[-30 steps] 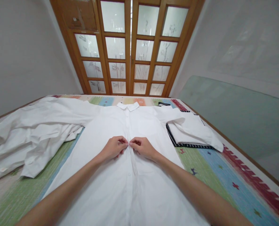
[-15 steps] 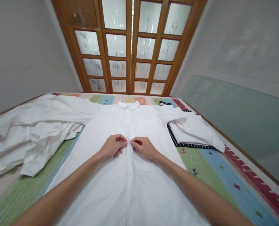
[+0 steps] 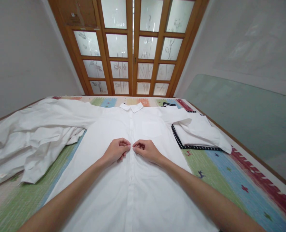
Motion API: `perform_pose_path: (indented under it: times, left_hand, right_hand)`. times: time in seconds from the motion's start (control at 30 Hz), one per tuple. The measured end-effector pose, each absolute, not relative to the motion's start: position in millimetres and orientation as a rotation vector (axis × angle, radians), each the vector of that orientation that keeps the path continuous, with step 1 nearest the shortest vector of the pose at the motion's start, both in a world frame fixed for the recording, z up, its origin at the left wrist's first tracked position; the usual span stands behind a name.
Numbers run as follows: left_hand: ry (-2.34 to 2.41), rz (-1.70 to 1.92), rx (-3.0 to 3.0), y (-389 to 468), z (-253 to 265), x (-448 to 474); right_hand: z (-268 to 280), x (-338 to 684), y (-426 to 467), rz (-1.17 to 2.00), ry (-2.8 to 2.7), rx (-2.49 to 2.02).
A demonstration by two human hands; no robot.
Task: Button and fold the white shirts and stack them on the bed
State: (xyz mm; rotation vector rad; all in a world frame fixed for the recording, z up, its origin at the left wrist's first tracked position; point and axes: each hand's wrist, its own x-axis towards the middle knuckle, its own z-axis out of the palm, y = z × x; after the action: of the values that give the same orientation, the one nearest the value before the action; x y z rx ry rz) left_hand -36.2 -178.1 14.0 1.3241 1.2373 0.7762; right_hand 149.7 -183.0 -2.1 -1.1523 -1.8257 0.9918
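Note:
A white button-up shirt [image 3: 152,124] lies front side up, its collar [image 3: 131,107] at the far end and its sleeves spread to both sides. Down its middle runs the button placket [image 3: 130,193]. My left hand [image 3: 119,149] pinches the left side of the placket, thumb against fingers. Just across from it, my right hand [image 3: 146,150] is closed in a similar pinch on the placket's right side. The fingertips of both hands nearly meet. Any button between them is too small to make out.
At left lies a rumpled white garment [image 3: 36,151], partly under the shirt's sleeve. A folded white garment with black striped trim [image 3: 197,148] sits under the right sleeve. A colourful patterned cover [image 3: 210,174] is spread beneath. Wooden glazed doors [image 3: 133,61] stand beyond.
The placket below my hands has become straighter and flatter. Both hands stay at almost the same spot, with the right fingers slightly shifted. The camera view has moved a little.

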Motion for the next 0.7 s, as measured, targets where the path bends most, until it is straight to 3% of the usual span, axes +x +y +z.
perform_pose_path:
  times: [0.7]
  left_hand:
    - [1.225,0.855,1.43,-176.0,15.1,-35.3]
  right_hand:
    - [0.4,139.9,-188.0,0.739,-1.913,-1.296]
